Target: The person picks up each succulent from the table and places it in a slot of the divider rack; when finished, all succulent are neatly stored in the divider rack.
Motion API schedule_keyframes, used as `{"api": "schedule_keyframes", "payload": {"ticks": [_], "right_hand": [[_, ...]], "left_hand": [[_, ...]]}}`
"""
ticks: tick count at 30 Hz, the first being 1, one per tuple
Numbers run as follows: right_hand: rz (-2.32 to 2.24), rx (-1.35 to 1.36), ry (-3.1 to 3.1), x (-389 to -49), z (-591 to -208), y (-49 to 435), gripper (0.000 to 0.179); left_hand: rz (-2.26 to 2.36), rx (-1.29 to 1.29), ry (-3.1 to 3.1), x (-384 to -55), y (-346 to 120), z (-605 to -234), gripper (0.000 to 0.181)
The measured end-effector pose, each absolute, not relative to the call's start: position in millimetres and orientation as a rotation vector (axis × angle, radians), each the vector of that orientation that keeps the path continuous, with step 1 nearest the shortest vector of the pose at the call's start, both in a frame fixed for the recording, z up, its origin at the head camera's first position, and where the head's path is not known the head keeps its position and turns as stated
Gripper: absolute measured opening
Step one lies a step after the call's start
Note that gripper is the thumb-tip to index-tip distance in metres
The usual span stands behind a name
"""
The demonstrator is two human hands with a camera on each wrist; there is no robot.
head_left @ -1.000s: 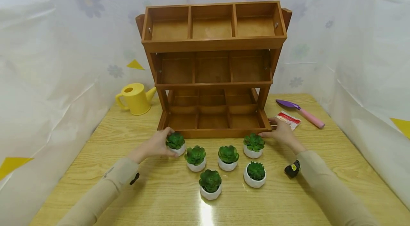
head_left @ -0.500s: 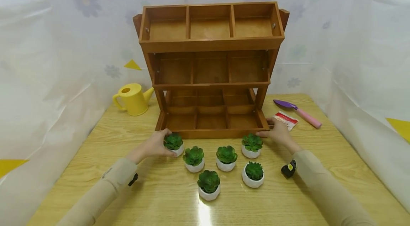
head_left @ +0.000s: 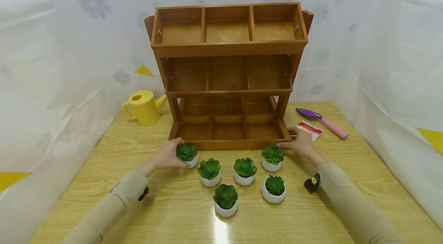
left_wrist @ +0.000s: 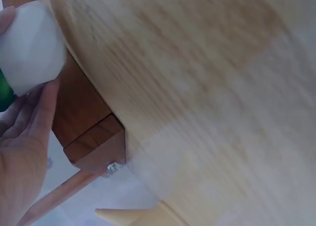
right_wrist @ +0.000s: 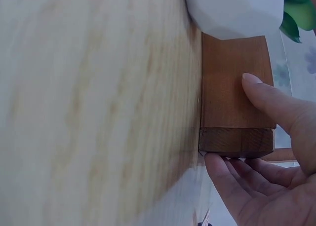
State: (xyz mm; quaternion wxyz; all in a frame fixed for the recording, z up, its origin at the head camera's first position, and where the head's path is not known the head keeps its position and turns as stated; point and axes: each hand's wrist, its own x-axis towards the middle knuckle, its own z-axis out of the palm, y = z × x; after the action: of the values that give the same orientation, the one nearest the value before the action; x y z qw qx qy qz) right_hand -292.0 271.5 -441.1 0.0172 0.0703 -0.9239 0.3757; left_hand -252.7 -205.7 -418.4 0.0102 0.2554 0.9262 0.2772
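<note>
My left hand [head_left: 168, 155] grips a small potted succulent [head_left: 187, 153] by its white pot, just in front of the left end of a brown wooden three-tier shelf [head_left: 228, 145]. In the left wrist view, the fingers curl round the white pot [left_wrist: 33, 47] close beside the shelf's front board. My right hand [head_left: 302, 145] holds the shelf's front right corner. The right wrist view shows the thumb against the front face of the wooden board [right_wrist: 236, 83] and the fingers at its end. Near that thumb stands another potted succulent [head_left: 272, 157].
More succulents in white pots, such as the front one [head_left: 225, 200], stand before the shelf. A yellow watering can [head_left: 145, 109] is at the left. On the right lie a red-and-white packet [head_left: 309, 130] and a purple trowel [head_left: 322, 121] with a pink handle.
The head view has shifted slightly. Both hands keep their holds on the potted succulent and the shelf corner, and the other things stay where they were.
</note>
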Motion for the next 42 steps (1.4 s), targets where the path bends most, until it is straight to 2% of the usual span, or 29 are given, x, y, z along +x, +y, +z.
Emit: {"api": "schedule_keyframes", "payload": {"ticks": [11,22,31,42], "right_hand": [[1.152,0.221,-2.87,-290.8,-441.4,273.3,0.078],[1.179,0.211,-2.864,-292.3,-442.6,272.9,0.079],[1.195,0.237,-2.855,-293.4,-442.1,272.4,0.079],[1.206,0.232,-2.85,-292.1,-442.2,273.0,0.078]], "left_hand": [[1.045,0.869,3.067,-265.6,-206.9,-403.2,0.065],[1.149,0.575,3.215,-280.2,-190.6,-391.8,0.068],[1.217,0.382,3.226,-293.5,-176.9,-398.9,0.069],[1.073,0.259,3.167,-295.3,-173.7,-409.4,0.072]]}}
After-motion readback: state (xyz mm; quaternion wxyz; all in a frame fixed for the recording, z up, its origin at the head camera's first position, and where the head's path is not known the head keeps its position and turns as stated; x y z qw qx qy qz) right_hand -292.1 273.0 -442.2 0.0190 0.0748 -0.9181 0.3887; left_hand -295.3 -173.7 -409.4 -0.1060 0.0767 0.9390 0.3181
